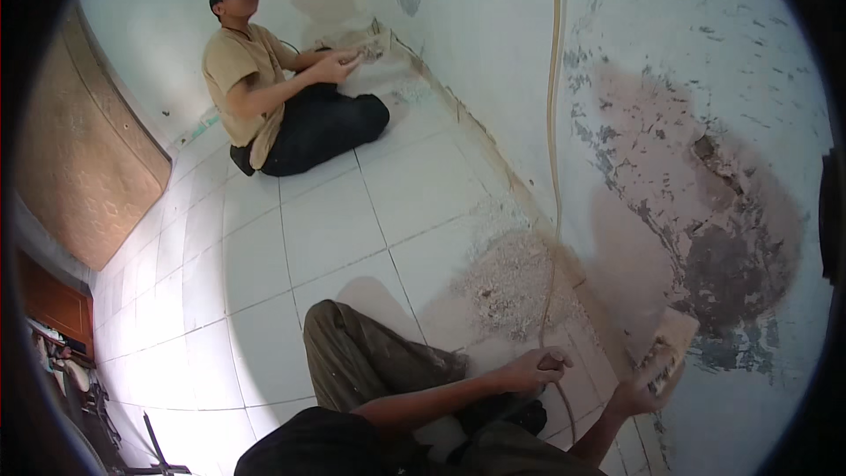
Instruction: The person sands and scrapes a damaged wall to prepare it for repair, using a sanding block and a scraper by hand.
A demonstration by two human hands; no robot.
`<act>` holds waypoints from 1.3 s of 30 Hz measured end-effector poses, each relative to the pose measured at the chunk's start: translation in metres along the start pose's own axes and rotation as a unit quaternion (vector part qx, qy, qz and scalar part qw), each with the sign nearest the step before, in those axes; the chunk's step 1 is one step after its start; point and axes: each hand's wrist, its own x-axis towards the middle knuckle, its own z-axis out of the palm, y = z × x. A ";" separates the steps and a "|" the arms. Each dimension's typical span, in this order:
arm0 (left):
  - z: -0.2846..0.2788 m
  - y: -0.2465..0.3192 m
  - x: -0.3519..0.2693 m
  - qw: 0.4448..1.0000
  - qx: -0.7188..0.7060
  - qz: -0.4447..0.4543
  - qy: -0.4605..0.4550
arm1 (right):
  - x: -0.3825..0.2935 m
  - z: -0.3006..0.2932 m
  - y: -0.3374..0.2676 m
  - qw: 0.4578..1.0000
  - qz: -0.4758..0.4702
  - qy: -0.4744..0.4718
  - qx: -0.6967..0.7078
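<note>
My right hand (642, 395) grips a pale block-shaped tool (675, 337), held close to the wall at my right. Dark marks or bristles show on the tool's near side, and blur hides its exact kind. Behind it, a patch of the wall (727, 271) is stripped to grey and pinkish plaster, with a deep gouge (717, 162) above. My left hand (525, 371) is over my lower legs with its fingers curled, beside a thin cable (554, 304). Whether those fingers hold anything is unclear. Crumbled plaster debris (512, 287) lies on the floor just ahead.
A person (254, 79) in a dark cap sits on the tiled floor (330, 225) near the far corner, hands raised in front. More debris (410, 89) lies by that person. A brown mattress-like panel (92, 139) leans at the left. The cable runs down the wall.
</note>
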 end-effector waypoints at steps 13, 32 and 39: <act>-0.021 -0.005 -0.009 0.950 0.298 0.077 0.044 | 0.034 0.090 -0.047 0.974 -0.156 -0.158 0.050; -0.031 -0.002 -0.047 0.949 0.232 -0.058 0.208 | -0.001 0.039 0.053 0.945 -0.319 -0.031 0.065; -0.015 -0.004 -0.003 0.969 0.124 -0.014 0.215 | 0.047 0.028 -0.001 0.981 -0.067 0.090 0.157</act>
